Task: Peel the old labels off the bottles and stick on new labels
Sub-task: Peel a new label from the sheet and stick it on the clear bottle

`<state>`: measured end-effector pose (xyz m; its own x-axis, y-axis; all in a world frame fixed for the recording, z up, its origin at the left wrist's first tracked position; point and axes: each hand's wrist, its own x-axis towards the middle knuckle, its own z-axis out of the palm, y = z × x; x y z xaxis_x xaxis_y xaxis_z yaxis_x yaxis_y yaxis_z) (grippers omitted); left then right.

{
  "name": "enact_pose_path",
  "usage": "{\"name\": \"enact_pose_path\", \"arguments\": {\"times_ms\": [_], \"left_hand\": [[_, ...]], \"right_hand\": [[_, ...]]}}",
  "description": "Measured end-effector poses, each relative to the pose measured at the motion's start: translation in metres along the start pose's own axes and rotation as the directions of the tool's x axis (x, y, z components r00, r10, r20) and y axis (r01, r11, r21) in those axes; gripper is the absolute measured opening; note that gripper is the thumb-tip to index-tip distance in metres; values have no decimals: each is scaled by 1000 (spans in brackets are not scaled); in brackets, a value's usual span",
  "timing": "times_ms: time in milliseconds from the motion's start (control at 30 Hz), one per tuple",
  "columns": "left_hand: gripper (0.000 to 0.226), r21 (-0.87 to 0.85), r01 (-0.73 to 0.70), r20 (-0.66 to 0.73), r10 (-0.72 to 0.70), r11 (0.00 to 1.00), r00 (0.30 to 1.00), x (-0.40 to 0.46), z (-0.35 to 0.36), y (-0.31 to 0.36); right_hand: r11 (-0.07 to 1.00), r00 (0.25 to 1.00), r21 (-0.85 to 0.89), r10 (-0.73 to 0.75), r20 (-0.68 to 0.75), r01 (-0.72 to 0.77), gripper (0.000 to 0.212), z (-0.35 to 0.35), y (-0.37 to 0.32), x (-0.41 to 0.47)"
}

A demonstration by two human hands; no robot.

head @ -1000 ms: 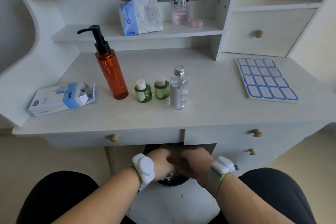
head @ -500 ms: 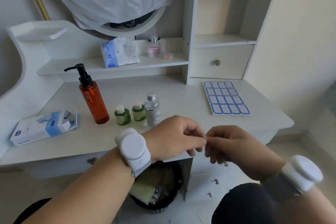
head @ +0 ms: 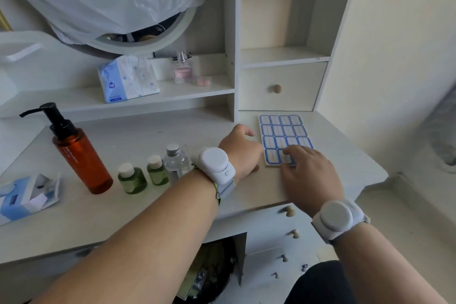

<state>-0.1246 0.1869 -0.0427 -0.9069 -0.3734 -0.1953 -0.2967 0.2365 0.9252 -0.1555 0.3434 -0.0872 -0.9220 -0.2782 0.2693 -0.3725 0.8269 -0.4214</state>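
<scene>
Right hand [head: 307,170] fingertips on label sheet [head: 283,131], left hand [head: 240,149] just beside

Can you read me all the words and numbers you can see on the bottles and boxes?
None can be read.
Orange pump bottle: white print, too blurred.
Tissue pack: blue logo, too small.
Blue box: print blurred.
Label sheet: labels blank.
Green bottles: no text visible.

Bare forearms, a round white wrist device [head: 214,165] strapped on each
</scene>
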Motion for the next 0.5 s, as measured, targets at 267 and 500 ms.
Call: {"name": "enact_pose_path", "arguments": {"times_ms": [267,500], "left_hand": [[49,120,-14,15,12,993,1000,18,3,-4],[59,316,-156,-15,169,936,985,14,9,-8]], "right_hand": [[997,993,-40,-69,-97,65,27,10,5,-9],[997,990,-37,-74,-117,70,23,13,5,-9]]}}
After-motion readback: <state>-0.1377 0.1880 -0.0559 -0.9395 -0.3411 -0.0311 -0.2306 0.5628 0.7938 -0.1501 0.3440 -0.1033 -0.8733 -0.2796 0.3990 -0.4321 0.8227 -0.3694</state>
